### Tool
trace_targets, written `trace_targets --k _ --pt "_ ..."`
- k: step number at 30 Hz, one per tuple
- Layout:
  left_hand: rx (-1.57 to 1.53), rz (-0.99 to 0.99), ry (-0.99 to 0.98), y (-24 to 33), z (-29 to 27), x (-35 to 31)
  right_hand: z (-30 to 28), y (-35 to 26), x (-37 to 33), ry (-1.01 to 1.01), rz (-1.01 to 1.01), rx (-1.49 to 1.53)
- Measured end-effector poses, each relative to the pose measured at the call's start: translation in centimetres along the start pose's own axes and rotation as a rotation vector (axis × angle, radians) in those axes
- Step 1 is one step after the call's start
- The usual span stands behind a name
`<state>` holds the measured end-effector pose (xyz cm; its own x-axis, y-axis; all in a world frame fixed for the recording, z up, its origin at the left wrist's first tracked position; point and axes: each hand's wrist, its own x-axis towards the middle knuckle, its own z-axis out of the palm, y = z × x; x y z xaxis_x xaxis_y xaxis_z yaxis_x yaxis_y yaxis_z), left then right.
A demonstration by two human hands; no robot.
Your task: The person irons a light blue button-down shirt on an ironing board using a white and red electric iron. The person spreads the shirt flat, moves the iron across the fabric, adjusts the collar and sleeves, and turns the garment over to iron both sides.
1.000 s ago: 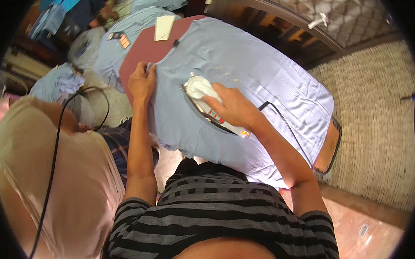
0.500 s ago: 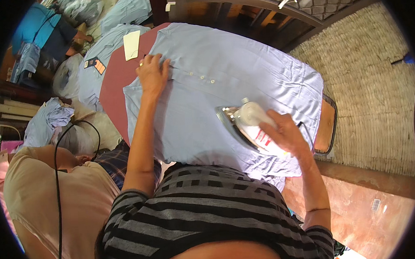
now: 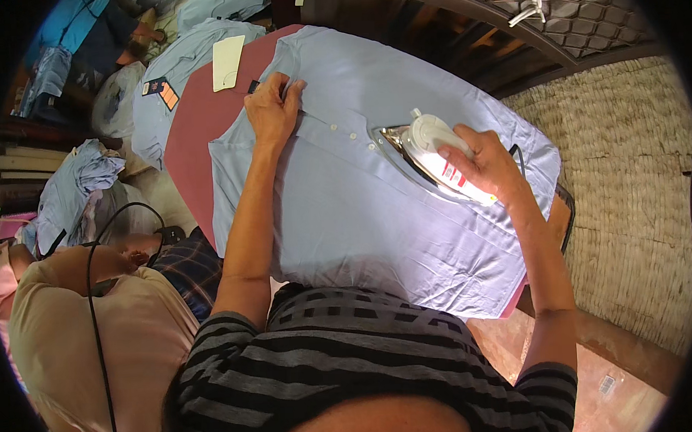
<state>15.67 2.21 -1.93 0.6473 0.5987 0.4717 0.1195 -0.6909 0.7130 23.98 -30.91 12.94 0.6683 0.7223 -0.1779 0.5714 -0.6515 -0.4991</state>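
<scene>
A light blue shirt (image 3: 330, 217) lies spread over a dark red ironing board, its buttoned front facing up. My right hand (image 3: 490, 162) is wrapped round the handle of a white electric iron (image 3: 429, 141). The iron rests on the shirt just right of the buttons, its tip toward them. My left hand (image 3: 273, 111) is at the neck end of the shirt, fingers curled and closed on the cloth beside a small dark label. A blank cream card (image 3: 228, 63) lies beyond this hand on the board.
Bare red board cover (image 3: 187, 138) shows at the left. More light blue garments (image 3: 177, 61) with a dark tag (image 3: 155, 86) lie beyond it. A person in a cream top (image 3: 96, 327) sits close at my left, a black cord (image 3: 98, 343) across them. A dark wooden frame (image 3: 461, 26) stands behind the board.
The iron in my right hand has slid away from me over the shirt, nearer the buttons. My left hand's fingers have curled in at the neck. The whole view has shifted slightly.
</scene>
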Motion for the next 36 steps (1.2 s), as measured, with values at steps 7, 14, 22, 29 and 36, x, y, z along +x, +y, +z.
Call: trace_targets --k 7,14,22,29,36 --pt "0.02 0.056 0.001 0.3 -0.5 0.3 -0.7 -0.5 3.5 -0.035 -0.035 -0.048" --pt "-0.057 -0.004 -0.024 -0.1 -0.7 0.5 -1.1 0.8 3.7 -0.005 -0.066 0.049" --pt "-0.117 -0.062 -0.004 0.9 -1.3 0.6 -1.1 -1.8 8.5 -0.049 -0.332 -0.086" --pt "0.008 0.065 -0.018 -0.4 -1.5 0.4 -0.5 -3.7 11.5 -0.091 -0.249 -0.105" --pt "0.02 0.118 -0.025 -0.3 -0.6 0.3 -1.8 -1.0 9.6 0.061 -0.059 -0.108"
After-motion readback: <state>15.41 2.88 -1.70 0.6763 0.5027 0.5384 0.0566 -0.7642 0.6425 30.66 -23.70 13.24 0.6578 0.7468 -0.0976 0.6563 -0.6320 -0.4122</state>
